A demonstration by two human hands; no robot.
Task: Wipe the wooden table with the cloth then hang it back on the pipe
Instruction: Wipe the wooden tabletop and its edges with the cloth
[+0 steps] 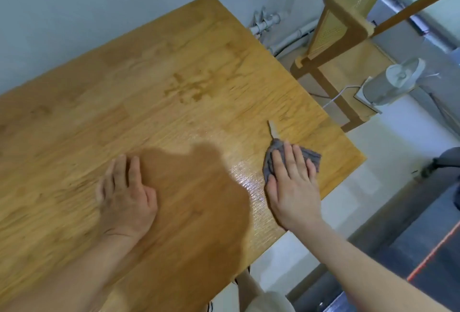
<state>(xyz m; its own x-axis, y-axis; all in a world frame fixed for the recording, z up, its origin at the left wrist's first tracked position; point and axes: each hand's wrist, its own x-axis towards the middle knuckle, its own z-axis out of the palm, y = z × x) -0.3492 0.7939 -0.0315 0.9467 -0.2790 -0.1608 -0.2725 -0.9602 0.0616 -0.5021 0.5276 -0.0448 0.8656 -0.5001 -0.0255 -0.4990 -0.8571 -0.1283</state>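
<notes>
The wooden table (149,87) fills most of the view, its right edge running diagonally down. A grey cloth (311,157) lies flat near that right edge, with a small hanging loop (272,130) sticking out at its far end. My right hand (293,187) presses palm-down on the cloth, fingers spread over it. A wet, shiny streak shows on the wood just left of the cloth. My left hand (127,194) rests flat on the tabletop, holding nothing. White pipes (266,22) run along the wall behind the table's far right corner.
A wooden chair with a woven back (348,13) stands to the right of the table. A white device on a plug socket (388,82) sits by it, with a cable. Pale floor and a dark mat (410,249) lie right of the table edge.
</notes>
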